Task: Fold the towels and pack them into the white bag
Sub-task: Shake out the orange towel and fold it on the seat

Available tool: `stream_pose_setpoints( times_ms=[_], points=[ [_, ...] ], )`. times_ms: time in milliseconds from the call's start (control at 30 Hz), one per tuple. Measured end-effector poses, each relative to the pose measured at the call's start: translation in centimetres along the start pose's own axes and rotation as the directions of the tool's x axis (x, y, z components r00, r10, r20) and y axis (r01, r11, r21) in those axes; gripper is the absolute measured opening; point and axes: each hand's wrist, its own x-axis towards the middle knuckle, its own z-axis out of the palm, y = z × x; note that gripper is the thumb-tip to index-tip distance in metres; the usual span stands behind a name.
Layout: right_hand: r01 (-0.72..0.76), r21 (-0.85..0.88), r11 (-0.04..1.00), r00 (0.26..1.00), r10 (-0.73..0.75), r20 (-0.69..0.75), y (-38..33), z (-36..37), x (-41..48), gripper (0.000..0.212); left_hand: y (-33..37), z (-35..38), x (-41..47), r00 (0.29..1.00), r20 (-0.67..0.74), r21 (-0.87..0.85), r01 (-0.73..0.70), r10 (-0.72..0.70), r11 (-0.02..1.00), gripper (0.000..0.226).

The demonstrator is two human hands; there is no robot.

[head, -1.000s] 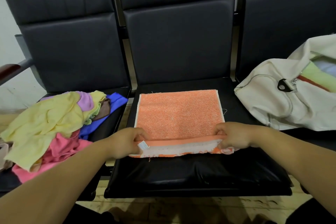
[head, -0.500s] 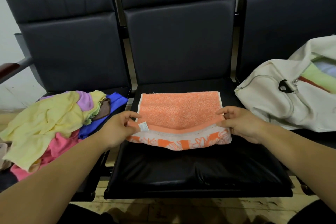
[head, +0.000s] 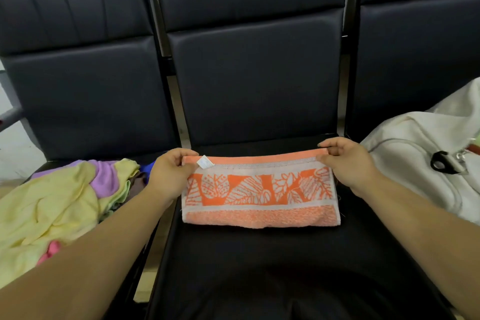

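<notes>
- A second ago the orange towel (head: 261, 197) lay open on the middle seat (head: 259, 262) with my hands at its near edge. I have since carried that edge up and over to the far edge, so the leaf-patterned band now faces up.
- I take that as the first fold being done. The towel is a long strip now, and probably needs another fold across before it goes in the bag.
- My left hand (head: 170, 177) pinches the far left corner, just beside the small white label (head: 205, 162). My right hand (head: 348, 164) pinches the far right corner.
- The towel sits in the centre of the frame, stretched between my hands, its near edge flat on the seat.
- The white bag (head: 415, 164) lies at the right edge of the frame, just beyond my right hand.
- The pile of unfolded towels (head: 59, 205) waits at the lower left.
</notes>
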Motion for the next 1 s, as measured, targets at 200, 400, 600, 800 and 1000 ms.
stream_pose_setpoints(
  times_ms=[200,400,600,800,1000],
  points=[
    [0.022,-0.103,0.994,0.999,-0.025,-0.033,2.6,1.9,4.2,0.035,-2.6,3.6,5.9,0.996,-0.087,0.088,0.018,-0.011,0.996,0.024],
    [0.325,-0.541,0.775,0.942,-0.316,0.114,4.9,2.0,3.1,0.040,-4.2,6.9,2.9,0.957,-0.007,0.592,-0.230,0.290,0.772,0.048],
    [0.469,-0.692,0.549,0.867,-0.140,0.477,3.7,0.9,0.5,0.043,-2.9,9.9,-4.2,0.771,0.592,0.526,-0.591,0.235,0.611,0.054],
    [0.506,-0.684,0.525,0.756,0.112,0.645,3.0,-0.8,-5.7,0.027,-1.7,9.9,-5.0,0.784,0.621,0.728,-0.574,-0.006,0.375,0.076],
    [0.602,-0.528,0.599,0.677,-0.032,0.735,4.9,-0.9,-9.8,0.026,-2.1,8.4,-11.7,0.714,0.699,0.591,-0.612,0.044,0.526,0.065]
  ],
)
